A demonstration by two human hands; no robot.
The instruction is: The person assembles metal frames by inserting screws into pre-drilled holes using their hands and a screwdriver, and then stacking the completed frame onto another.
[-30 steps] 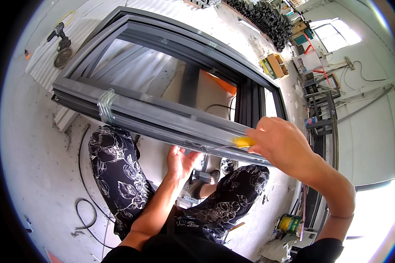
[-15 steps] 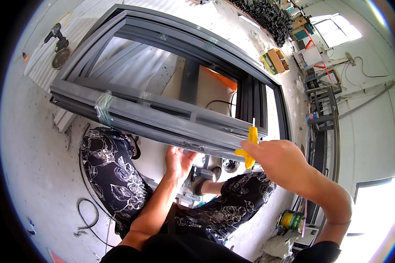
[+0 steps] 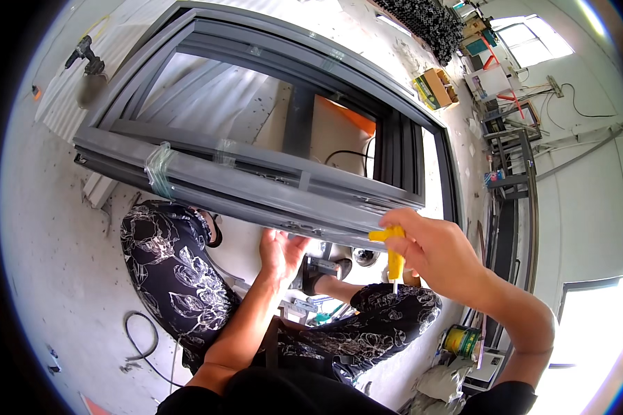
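Note:
A dark grey metal window frame [image 3: 221, 181] lies raised across my knees' far side, its near rail bound with clear tape [image 3: 160, 169]. Under the middle of that rail, my left hand [image 3: 279, 257] is turned palm up and grips the edge; its fingertips are partly hidden. My right hand [image 3: 432, 249] is closed around a yellow T-handled screwdriver [image 3: 395, 259] at the rail's right end. The tool's short metal shaft points down toward my right knee, clear of the frame.
A cordless drill [image 3: 86, 55] stands on the floor at far left, by corrugated sheeting. An open cardboard box [image 3: 436, 88] sits beyond the frame. Metal profiles [image 3: 526, 173] line the right wall. A black cable [image 3: 142, 339] curls at lower left, and a yellow-green roll [image 3: 462, 341] lies at lower right.
The screwdriver has turned over in my right hand: its shaft pointed up over the frame and now points down. My left hand has stayed at the rail.

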